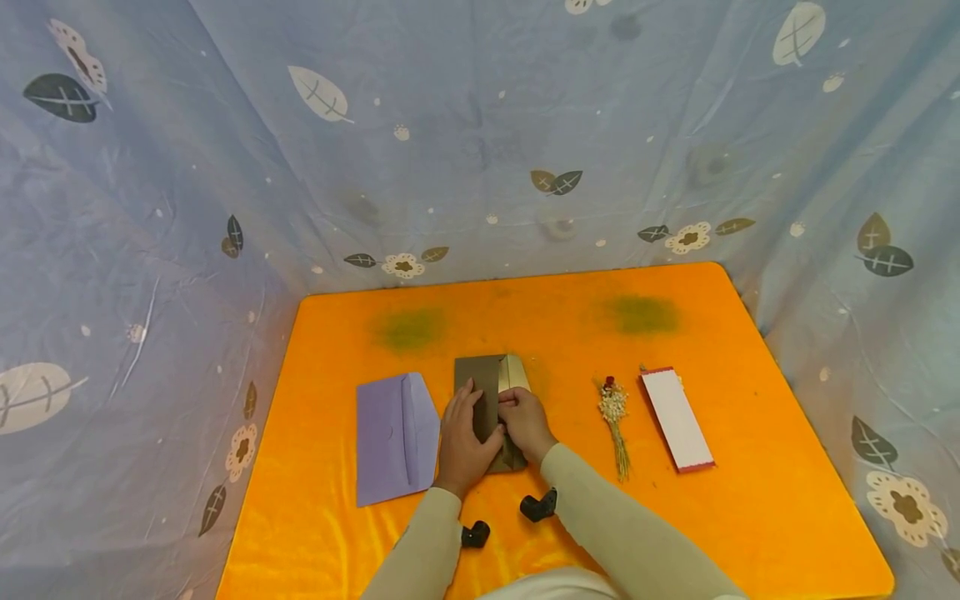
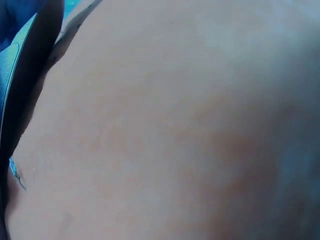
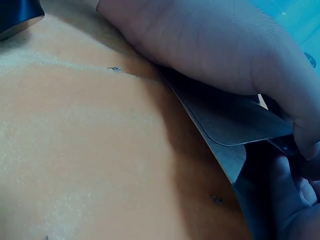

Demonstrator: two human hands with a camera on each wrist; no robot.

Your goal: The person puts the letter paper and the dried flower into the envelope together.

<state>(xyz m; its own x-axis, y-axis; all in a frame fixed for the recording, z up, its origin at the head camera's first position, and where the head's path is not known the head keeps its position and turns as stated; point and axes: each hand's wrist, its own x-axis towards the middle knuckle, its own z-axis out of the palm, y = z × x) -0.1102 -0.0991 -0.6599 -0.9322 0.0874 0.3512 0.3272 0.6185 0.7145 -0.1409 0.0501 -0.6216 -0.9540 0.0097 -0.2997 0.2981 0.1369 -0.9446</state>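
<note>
— Two hands, one envelope: what does the head view give you that the wrist cameras don't?

— The whole layout. My left hand and my right hand meet over the dark brown envelope, which lies flat near the middle of the orange table. Beside it on my left lies a lilac envelope; on my right a small dried flower sprig, then a white card with a red edge. Neither wrist view shows any of those.

— And the wrist views?

— My left wrist view is almost filled with blurred skin, so it tells me little. My right wrist view goes close: the brown envelope's rounded flap lifts off the table, with my left hand lying over it.

— How do your hands sit?

— My left hand rests palm down on the envelope, fingers straight and pointing away from me, pressing it to the table. My right hand is curled, its fingertips pinching the flap's edge at the envelope's right side. Both forearms come in from the near edge, sleeves down to the wrists.

— Anything inside the envelope?

— A paler gold lining shows at the far right corner; beyond that I cannot tell what it holds. The lilac envelope lies with its flap open.
</note>
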